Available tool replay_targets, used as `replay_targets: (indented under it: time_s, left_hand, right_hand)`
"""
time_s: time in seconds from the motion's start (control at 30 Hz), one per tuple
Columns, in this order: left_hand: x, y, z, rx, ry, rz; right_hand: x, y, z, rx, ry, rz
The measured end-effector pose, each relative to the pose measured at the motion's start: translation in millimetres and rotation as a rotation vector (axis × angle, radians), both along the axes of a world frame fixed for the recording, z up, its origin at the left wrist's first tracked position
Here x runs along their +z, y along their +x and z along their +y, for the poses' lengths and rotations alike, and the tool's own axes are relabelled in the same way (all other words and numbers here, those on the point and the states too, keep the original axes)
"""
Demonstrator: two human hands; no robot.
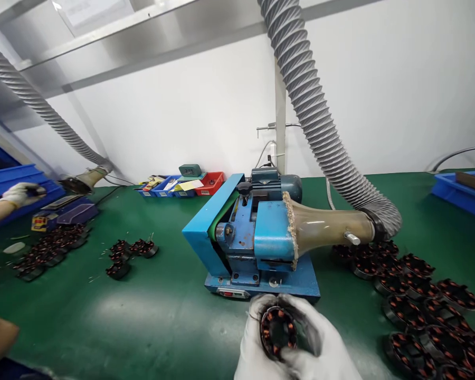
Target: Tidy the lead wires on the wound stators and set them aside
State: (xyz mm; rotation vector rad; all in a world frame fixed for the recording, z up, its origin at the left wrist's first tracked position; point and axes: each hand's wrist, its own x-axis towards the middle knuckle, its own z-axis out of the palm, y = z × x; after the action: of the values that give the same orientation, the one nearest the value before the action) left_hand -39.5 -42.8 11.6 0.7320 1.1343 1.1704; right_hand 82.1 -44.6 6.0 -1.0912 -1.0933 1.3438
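Low in the middle of the head view, both my hands wear white gloves with darkened fingertips. My left hand (250,343) closes on the left side of a wound motor stator (266,332), a dark ring with copper coils inside. My right hand (328,343) wraps the same stator from the right, its fingers partly blurred. The stator is held with its open face towards me, just in front of the base of a blue belt grinder (275,224). A green belt shows at the grinder's left side.
A translucent funnel (328,228) joins the grinder to a grey hose (314,100). Several stators (406,311) lie at right, others (119,253) at left. Blue bin (465,198) stands far right, small red bin (211,183) behind. A co-worker's gloved hand (21,195) is far left.
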Motion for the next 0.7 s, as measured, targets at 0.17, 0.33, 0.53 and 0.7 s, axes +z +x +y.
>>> replay_targets:
  time_s: [0.17, 0.33, 0.53, 0.7]
  left_hand:
    - [4.9, -3, -3, -0.136, -0.174, -0.285]
    - [-4.2, -6, -4, -0.235, -0.215, -0.433]
    - [-18.7, 10, -2, -0.213, -0.179, -0.460]
    - [-8.1, 4, -7, -0.291, -0.093, -0.514]
  right_hand:
    - [25.9, 27, -12, 0.150, 0.041, 0.036]
    - [56.6, 27, -4, 0.289, 0.231, -0.287]
    - [42.7, 11, -2, 0.133, -0.078, 0.197]
    - [34.8, 14, -8, 0.002, -0.090, 0.586]
